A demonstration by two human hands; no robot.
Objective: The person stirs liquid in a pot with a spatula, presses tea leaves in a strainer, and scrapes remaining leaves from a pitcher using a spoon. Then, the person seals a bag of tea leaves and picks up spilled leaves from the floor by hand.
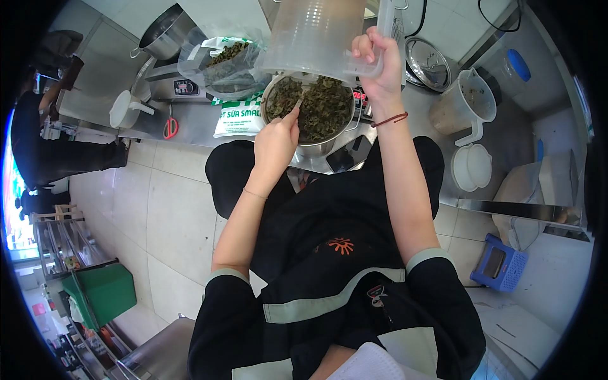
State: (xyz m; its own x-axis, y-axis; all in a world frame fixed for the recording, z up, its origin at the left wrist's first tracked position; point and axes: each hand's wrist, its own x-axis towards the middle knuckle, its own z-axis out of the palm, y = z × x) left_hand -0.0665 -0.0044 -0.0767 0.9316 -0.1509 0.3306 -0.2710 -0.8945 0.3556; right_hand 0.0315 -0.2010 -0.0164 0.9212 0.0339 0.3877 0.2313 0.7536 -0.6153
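Note:
A steel pot (315, 150) full of wet, dark green leaves (324, 107) stands in front of me on the steel counter. My right hand (380, 63) is closed round the handle of a large translucent plastic pitcher (310, 41), tipped on its side above the pot. My left hand (277, 145) reaches over the near rim, fingers closed on a thin utensil (299, 103) whose tip points into the leaves. Its exact kind is too small to make out. Behind the pot, a red digital display (360, 97) shows partly.
At left are a plastic bag of leaves (231, 57), a green-white packet (237, 119), scissors (170, 126) and another pot (168, 31). A measuring pitcher (453, 104) and white tubs (472, 168) stand right. A dark phone (349, 154) lies near the front edge. Another person (50, 139) stands far left.

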